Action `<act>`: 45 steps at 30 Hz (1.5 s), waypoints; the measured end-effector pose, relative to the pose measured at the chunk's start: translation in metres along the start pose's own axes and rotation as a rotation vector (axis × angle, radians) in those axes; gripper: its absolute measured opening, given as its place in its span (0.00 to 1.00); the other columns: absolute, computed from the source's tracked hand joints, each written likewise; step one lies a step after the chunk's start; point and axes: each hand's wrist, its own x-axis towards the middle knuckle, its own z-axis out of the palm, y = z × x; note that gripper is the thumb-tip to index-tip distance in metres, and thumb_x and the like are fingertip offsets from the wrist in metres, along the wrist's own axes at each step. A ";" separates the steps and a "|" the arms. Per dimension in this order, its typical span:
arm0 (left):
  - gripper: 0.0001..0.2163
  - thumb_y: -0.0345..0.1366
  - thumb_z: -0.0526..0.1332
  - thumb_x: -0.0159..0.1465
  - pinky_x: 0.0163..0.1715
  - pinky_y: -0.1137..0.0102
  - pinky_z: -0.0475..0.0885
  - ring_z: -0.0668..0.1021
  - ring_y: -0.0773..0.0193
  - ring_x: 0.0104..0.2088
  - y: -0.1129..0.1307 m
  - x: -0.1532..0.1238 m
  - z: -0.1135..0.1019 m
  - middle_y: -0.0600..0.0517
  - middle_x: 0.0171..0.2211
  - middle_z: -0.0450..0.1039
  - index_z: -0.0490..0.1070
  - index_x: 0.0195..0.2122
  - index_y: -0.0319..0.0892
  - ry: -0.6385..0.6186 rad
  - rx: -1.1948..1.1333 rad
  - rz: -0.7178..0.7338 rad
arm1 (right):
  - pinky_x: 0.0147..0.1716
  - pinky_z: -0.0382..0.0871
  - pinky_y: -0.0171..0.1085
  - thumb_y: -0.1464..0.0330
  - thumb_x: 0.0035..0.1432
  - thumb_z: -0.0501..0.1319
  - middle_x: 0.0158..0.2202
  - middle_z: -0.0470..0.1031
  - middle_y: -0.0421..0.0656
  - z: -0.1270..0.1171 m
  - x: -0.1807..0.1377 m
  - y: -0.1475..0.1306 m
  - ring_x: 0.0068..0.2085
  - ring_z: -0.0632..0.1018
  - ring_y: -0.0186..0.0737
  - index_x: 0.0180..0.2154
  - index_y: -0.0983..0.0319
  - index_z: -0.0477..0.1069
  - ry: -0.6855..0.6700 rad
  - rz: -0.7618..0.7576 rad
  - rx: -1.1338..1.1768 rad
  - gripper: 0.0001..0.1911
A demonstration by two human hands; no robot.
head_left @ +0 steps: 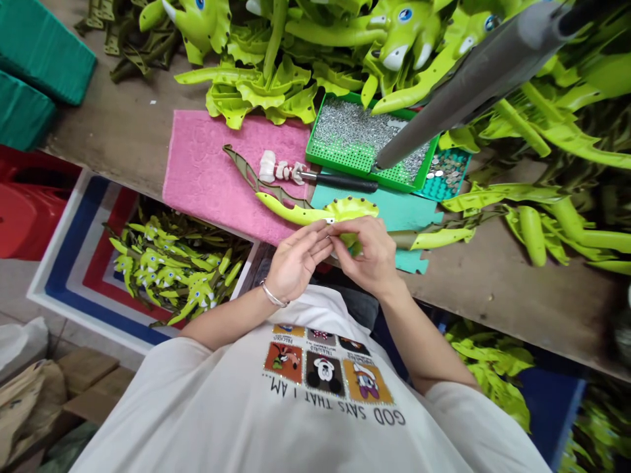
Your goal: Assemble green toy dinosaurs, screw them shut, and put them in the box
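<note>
My left hand [298, 259] is palm up with its fingers stretched out, the tips meeting the fingers of my right hand. The thumb and fingers of my right hand [367, 253] are pinched together; whatever is between them is too small or hidden to make out. Just beyond both hands lies a lime-green plastic dinosaur-toy part [290, 211] with a scalloped frill [352, 208], partly covered by my fingers. A dark olive strip part [246, 172] lies behind it. Near these is a hammer [348, 182] with a black handle and a white-and-red wrapped head.
A pink towel [197, 171] and a teal foam mat [419, 259] cover the bench. Beyond stands a green tray [340, 157] of small metal pins, crossed by a grey pole [458, 85]. Green toy parts pile up behind. A striped bin [73, 282] of toys stands lower left.
</note>
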 end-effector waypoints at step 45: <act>0.24 0.32 0.69 0.56 0.63 0.62 0.66 0.75 0.61 0.57 0.005 0.023 -0.044 0.47 0.54 0.72 0.65 0.53 0.45 0.259 0.049 0.404 | 0.40 0.73 0.46 0.73 0.60 0.62 0.35 0.79 0.43 0.048 0.027 0.008 0.35 0.78 0.43 0.43 0.58 0.68 -0.069 -0.070 -0.103 0.09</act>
